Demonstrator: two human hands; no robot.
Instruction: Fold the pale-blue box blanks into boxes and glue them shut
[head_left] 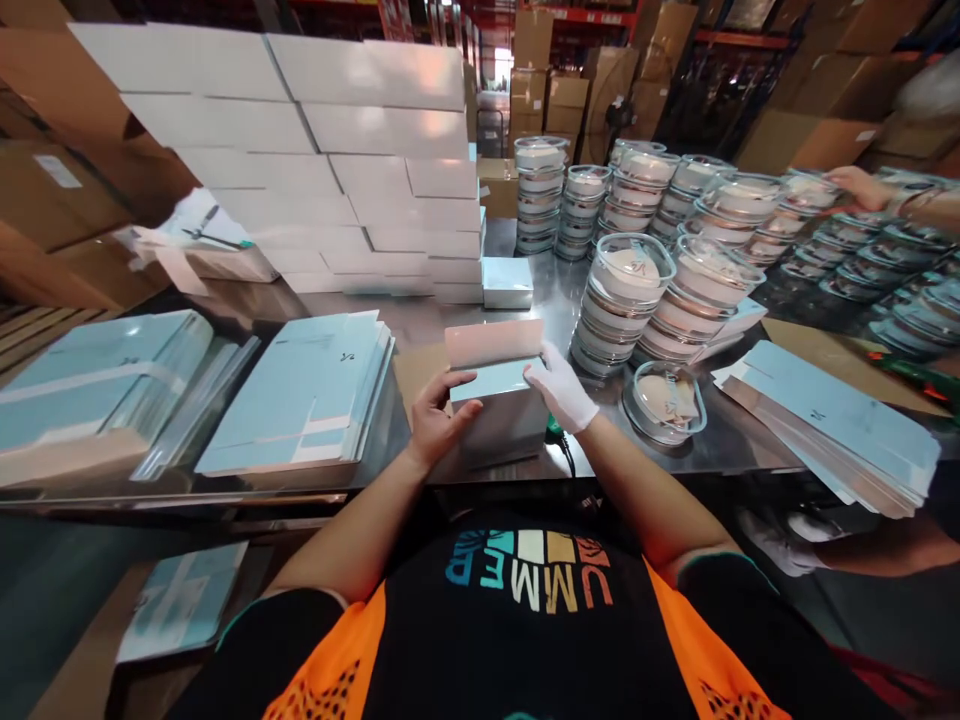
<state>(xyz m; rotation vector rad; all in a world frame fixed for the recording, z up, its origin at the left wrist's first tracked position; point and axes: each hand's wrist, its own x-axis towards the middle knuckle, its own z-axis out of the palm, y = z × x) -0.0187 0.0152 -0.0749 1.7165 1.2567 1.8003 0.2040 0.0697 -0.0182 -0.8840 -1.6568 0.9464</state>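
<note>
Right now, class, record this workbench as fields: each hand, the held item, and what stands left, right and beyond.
Left hand: bare, gripping the box
Right hand: white-gloved, on the same box
Held item: box, one flap raised
Left: flat blue card stacks
Right: clear round containers, mostly stacked
Beyond: piled white boxes

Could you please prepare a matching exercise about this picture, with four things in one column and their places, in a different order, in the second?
Things
1. Small white and pale-blue cardboard box with a raised flap
2. Wall of stacked white cardboard boxes
3. Low, clear, round plastic container
4. Bundle of flat pale-blue cardboard

Places
A. In front of taller stacks of similar containers
B. Right of the other three things
C. Between the bare left hand and the white-gloved right hand
D. Beyond both hands, mostly toward the left

Pairs: 1-C, 2-D, 3-A, 4-B
</note>
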